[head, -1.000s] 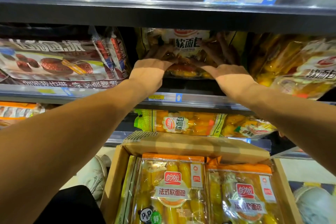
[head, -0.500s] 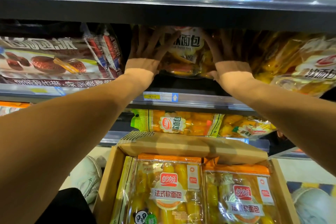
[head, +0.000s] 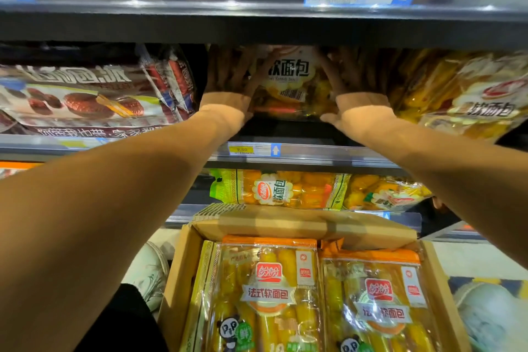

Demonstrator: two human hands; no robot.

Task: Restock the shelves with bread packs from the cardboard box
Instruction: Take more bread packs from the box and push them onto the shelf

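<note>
**Bread pack going onto mid shelf, both hands on it**

Bread pack (head: 288, 80) sitting in the gap on the shelf (head: 314, 151), between the chocolate-pie packs (head: 80, 94) on the left and more yellow bread packs (head: 463, 94) on the right, tucked under the upper shelf edge (head: 257, 26)

Left hand (head: 228, 86) flat against the pack's left end, fingers spread and reaching back into shadow. Right hand (head: 351, 88) mirrored on the right end, fingers spread, thumb low at the pack's front corner. Not pinching, more pressing and steering. Fingertips too dark to read exactly

Handling guess:
- light: film bag of soft rolls, mostly air
- soft and crushable, so squeezing the middle likely dents the rolls
- glossy film, probably slippery against neighbouring packs, slides easily but also slumps
- floppy along its length, sags if held by one end

Best hold: both short ends, palms flat, or by the crimped seal strip. Avoid digging fingers into the clear window

Cardboard box (head: 285, 226) below, open, at least two packs (head: 268, 288) lying flat label up, side by side and touching. Lower shelf also carrying the same bread (head: 280, 190). Plenty left to move
</note>
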